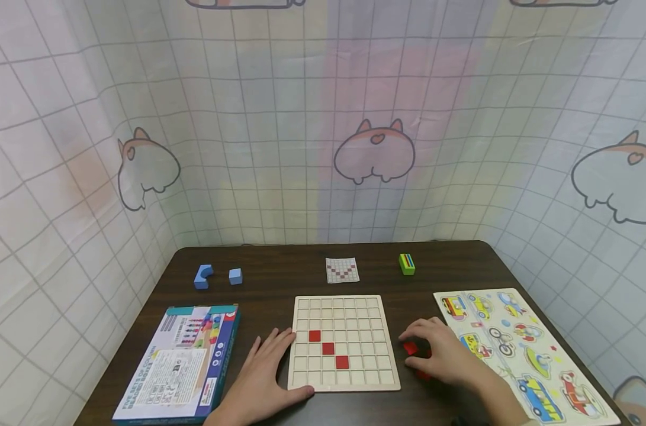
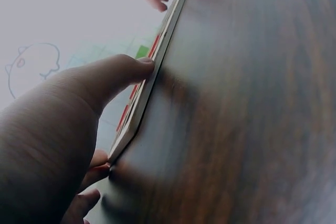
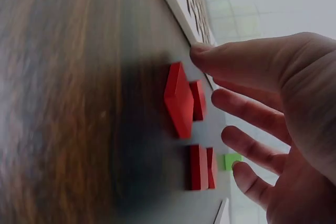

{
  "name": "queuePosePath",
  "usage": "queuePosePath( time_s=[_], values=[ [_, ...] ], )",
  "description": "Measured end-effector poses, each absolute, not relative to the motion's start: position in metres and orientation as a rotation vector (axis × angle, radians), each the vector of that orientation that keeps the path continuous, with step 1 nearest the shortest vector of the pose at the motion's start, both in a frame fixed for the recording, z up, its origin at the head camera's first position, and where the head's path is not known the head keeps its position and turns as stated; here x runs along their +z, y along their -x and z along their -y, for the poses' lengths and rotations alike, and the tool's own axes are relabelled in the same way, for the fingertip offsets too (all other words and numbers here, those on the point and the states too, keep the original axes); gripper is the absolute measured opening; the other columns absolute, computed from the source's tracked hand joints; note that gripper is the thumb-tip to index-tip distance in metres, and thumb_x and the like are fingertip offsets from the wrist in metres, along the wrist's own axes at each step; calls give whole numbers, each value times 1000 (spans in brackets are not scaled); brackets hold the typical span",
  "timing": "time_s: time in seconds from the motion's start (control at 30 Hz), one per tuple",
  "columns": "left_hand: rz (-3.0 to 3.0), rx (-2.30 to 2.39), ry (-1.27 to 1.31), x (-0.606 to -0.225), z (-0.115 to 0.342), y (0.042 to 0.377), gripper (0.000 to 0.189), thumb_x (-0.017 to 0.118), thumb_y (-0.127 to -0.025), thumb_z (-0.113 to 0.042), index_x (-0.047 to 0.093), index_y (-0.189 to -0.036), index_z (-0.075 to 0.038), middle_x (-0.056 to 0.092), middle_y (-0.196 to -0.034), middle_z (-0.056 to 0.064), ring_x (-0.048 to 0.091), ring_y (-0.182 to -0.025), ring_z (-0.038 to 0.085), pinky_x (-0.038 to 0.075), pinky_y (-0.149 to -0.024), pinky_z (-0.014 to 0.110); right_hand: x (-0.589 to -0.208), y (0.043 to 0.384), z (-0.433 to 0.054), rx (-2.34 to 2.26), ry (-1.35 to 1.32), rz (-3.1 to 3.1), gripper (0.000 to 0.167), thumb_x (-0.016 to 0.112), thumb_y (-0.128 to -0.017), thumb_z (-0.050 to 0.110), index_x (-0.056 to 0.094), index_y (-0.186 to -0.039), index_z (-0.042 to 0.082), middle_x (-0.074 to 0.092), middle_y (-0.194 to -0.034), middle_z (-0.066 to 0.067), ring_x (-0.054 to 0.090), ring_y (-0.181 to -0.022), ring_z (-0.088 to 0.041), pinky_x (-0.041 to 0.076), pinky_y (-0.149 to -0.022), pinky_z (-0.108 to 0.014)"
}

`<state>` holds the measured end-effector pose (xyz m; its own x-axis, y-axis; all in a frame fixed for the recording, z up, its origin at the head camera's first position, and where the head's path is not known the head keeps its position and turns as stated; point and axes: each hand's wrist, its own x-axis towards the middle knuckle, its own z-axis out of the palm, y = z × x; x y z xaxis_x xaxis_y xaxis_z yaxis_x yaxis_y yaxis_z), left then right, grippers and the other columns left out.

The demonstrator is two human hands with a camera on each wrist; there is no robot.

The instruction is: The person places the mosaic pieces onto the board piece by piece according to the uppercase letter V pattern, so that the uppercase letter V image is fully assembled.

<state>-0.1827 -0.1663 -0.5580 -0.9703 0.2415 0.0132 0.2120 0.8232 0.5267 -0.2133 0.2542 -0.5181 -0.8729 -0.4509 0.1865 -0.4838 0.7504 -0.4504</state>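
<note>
A wooden grid board [image 1: 362, 325] lies on the table with three red square tiles [image 1: 328, 348] set in a diagonal down to the right. My left hand [image 1: 264, 378] steadies it, straight fingers along its left side and thumb on the near left corner. In the left wrist view that thumb [image 2: 123, 72] presses the board's edge. To the board's right, my right hand [image 1: 445, 354] hovers over several loose red tiles [image 3: 179, 100], fingers loosely bent. The right wrist view shows a gap between thumb and fingers with nothing in it, the tiles just beyond the fingertips.
A small pattern card [image 1: 342, 270] lies behind the board, with a green striped block [image 1: 407, 264] to its right. Two blue blocks [image 1: 235, 276] sit at the back left. A boxed toy [image 1: 176, 364] flanks the left hand; a picture board of vehicles [image 1: 520, 349] lies at right, under the right forearm.
</note>
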Motion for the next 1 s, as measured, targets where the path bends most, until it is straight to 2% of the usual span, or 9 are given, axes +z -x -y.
queuePosePath(
  time_s=[0.1,0.27,0.53,0.83,1.0],
  values=[
    [-2951,841,-362,-558,167,184,125,74,-74,-97,46,-171,-24,46,-177,-3,25,-173,31,10,-140,69,-518,215,-257,752,-763,2891,31,93,-91,33,82,-119,26,75,-124,12,57,-110,-12,56,-93,-38],
    [-2949,835,-358,-557,168,185,125,73,-73,-97,46,-171,-24,46,-177,-2,25,-173,33,9,-139,71,-520,217,-261,724,-707,2922,30,93,-91,31,82,-118,27,73,-123,12,58,-113,-14,55,-96,-43],
    [-2937,833,-352,-558,170,187,125,73,-73,-97,45,-171,-25,45,-177,-2,26,-173,34,9,-138,74,-525,220,-262,718,-664,2904,21,91,-92,31,81,-110,31,71,-114,19,57,-106,-9,50,-91,-39],
    [-2875,864,-333,-559,170,190,126,74,-73,-96,43,-172,-25,42,-179,1,26,-172,38,8,-136,78,-524,220,-259,709,-638,2907,19,91,-94,34,80,-110,35,70,-111,23,57,-107,-7,48,-90,-39],
    [-2852,869,-338,-561,169,190,124,76,-73,-94,45,-171,-23,42,-179,3,27,-172,40,6,-135,80,-525,218,-257,697,-662,2848,18,90,-95,32,81,-111,33,72,-110,24,57,-104,-5,51,-89,-38]
  ],
)
